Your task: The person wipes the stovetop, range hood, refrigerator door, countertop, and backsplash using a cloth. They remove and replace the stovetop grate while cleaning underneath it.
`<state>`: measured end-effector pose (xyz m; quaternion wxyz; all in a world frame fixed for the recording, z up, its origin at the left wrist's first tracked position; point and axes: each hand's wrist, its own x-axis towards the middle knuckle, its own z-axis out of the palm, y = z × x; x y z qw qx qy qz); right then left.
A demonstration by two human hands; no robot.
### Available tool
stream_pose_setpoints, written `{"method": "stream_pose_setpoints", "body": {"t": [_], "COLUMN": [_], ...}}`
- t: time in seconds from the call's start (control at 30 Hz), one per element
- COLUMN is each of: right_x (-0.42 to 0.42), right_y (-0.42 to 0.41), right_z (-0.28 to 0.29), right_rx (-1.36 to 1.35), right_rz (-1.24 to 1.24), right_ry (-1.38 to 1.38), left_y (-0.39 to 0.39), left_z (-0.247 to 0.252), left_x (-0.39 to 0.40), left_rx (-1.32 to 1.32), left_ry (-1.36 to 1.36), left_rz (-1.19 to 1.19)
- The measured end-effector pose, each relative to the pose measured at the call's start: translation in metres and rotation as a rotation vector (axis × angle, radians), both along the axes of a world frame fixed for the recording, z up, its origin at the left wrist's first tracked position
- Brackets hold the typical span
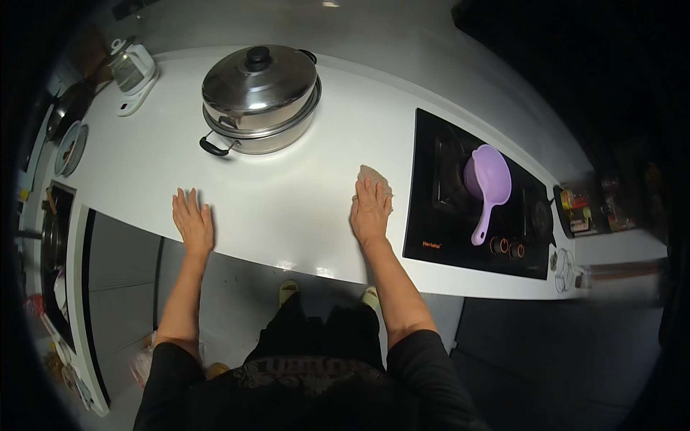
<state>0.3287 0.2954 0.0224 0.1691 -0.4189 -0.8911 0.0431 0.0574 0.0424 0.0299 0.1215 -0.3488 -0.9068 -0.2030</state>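
Note:
My right hand presses a beige cloth flat against the white countertop, just left of the black gas hob. The cloth shows past the fingertips; the part beneath the palm is hidden. Near the counter's front edge, my left hand is empty, its fingers apart over the white surface. Whether its palm touches the counter I cannot tell. Beyond both hands stands a lidded stainless steel steamer pot with black handles. A purple plastic ladle lies on the hob.
A glass electric kettle stands at the back left, with a dark wok and a round dish nearby. The sink is at far left. Seasoning packages and a glass lid or bowl sit beyond the hob.

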Motion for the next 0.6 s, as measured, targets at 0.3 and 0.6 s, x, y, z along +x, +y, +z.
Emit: {"method": "stream_pose_setpoints", "body": {"t": [0.3,0.6], "right_x": [0.080,-0.008], "right_y": [-0.102,0.060], "right_z": [0.021,-0.005], "right_rx": [-0.251,-0.162], "right_rz": [0.196,-0.159], "right_ry": [-0.042,0.089], "left_y": [-0.004,0.000], "left_z": [-0.020,-0.014], "left_x": [0.007,0.003], "left_rx": [-0.036,-0.063], "left_ry": [-0.077,-0.080], "left_rz": [0.058,0.056]}}
